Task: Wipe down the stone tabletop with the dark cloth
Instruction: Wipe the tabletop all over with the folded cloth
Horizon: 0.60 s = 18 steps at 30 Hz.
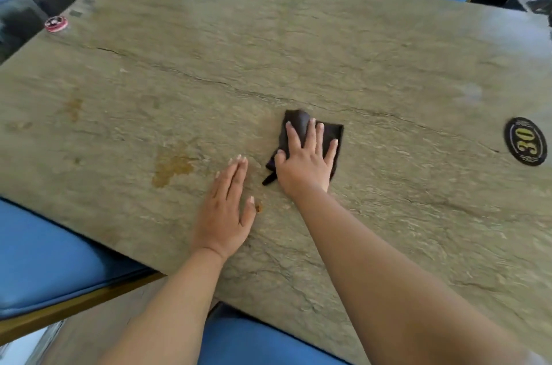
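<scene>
Fingers (pixel 310 133) of the right hand (pixel 304 161) are spread wide and pressed flat on the dark cloth (pixel 298 122), palm down, nothing gripped, just pinning it to the stone tabletop (pixel 298 45). The cloth is crumpled into a rough folded patch near the middle of the table, a little towards the near edge, and a thin tail of it pokes out to the left below the thumb. Just left of it, the left hand (pixel 227 209) lies flat on the bare stone with the fingers held close together and the thumb out to the side; it is beside the cloth but not touching it.

A brownish stain (pixel 171 167) marks the surface to the left of the left hand, with fainter patches farther left. A small brown spot (pixel 258 208) sits right by the left thumb. At the right edge of the table is a black oval number plaque (pixel 526 141) reading 30 in gold. At the far left corner rests a small red round disc (pixel 56 23). Blue chair seats (pixel 53 257) surround the table on the near and far sides.
</scene>
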Tool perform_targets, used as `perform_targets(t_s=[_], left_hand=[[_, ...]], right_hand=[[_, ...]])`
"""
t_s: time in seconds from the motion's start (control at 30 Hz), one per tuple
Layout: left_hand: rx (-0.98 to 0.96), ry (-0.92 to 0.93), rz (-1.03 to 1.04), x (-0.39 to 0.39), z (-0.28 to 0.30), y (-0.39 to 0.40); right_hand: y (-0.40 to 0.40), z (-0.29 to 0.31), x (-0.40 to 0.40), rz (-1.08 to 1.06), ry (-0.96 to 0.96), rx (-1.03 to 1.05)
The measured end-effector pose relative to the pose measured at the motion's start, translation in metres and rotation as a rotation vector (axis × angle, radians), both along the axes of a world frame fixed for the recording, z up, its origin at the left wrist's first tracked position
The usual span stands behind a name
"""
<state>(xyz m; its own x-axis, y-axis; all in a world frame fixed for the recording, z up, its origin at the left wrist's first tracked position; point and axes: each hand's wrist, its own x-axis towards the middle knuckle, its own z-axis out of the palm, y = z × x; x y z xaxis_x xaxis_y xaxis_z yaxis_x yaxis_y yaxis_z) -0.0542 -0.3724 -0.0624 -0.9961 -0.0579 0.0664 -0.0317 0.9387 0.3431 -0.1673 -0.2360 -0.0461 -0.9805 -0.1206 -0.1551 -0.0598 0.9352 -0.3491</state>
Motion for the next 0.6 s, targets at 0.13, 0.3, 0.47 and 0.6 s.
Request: perform_targets(t_s=[0.13,0.3,0.47,0.6], left_hand=[[0.094,0.025,0.067,0.001,0.002,-0.001],[0.035,0.016,0.046,0.001,0.004,0.001],[-0.041,-0.008,-0.008,-0.001,0.000,-0.001],[-0.061,-0.033,-0.036,-0.002,0.000,-0.004]], right_hand=[[-0.004,-0.004,0.029,0.495,0.047,-0.126],[0.056,-0.003,-0.022,0.349,0.046,-0.057],[0.023,0.002,-0.049,-0.013,-0.018,-0.055],[0.001,0.005,0.005,0.291,-0.014,-0.178]])
